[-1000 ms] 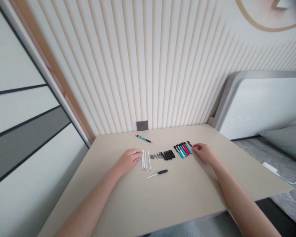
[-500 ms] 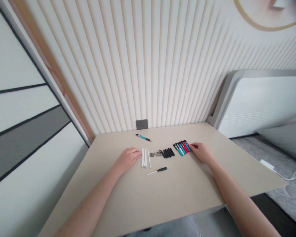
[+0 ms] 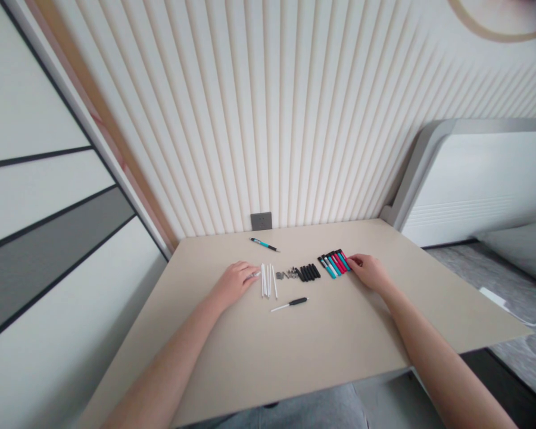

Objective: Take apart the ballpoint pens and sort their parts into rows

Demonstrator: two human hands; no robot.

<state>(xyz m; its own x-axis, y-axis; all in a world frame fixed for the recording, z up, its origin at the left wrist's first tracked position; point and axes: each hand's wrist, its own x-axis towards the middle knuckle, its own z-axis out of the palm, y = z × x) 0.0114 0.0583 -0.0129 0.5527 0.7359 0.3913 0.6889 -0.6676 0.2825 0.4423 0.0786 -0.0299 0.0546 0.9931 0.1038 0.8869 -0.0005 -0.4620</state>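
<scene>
My left hand (image 3: 236, 282) is closed at the left of a row of thin white pen refills (image 3: 268, 281). Something small and pale shows at its fingertips, too small to name. My right hand (image 3: 367, 271) pinches the rightmost of several coloured pen barrels (image 3: 333, 264), teal, white and red with black ends, lying side by side. Between the refills and barrels lie small metal springs and tips (image 3: 286, 274) and a row of black pen grips (image 3: 309, 272). Nearer me rests a white refill with a black grip on it (image 3: 290, 304).
A whole teal and black pen (image 3: 264, 244) lies at the back of the beige table (image 3: 321, 345). Behind it is a ribbed wall with a dark socket (image 3: 261, 221). To the right stand a bed headboard (image 3: 477, 179) and a white cable (image 3: 533, 323).
The view has shifted slightly, so everything sits a little further right and higher. A pale thing now shows in my left fingers. My right hand stays at the end of the barrel row.
</scene>
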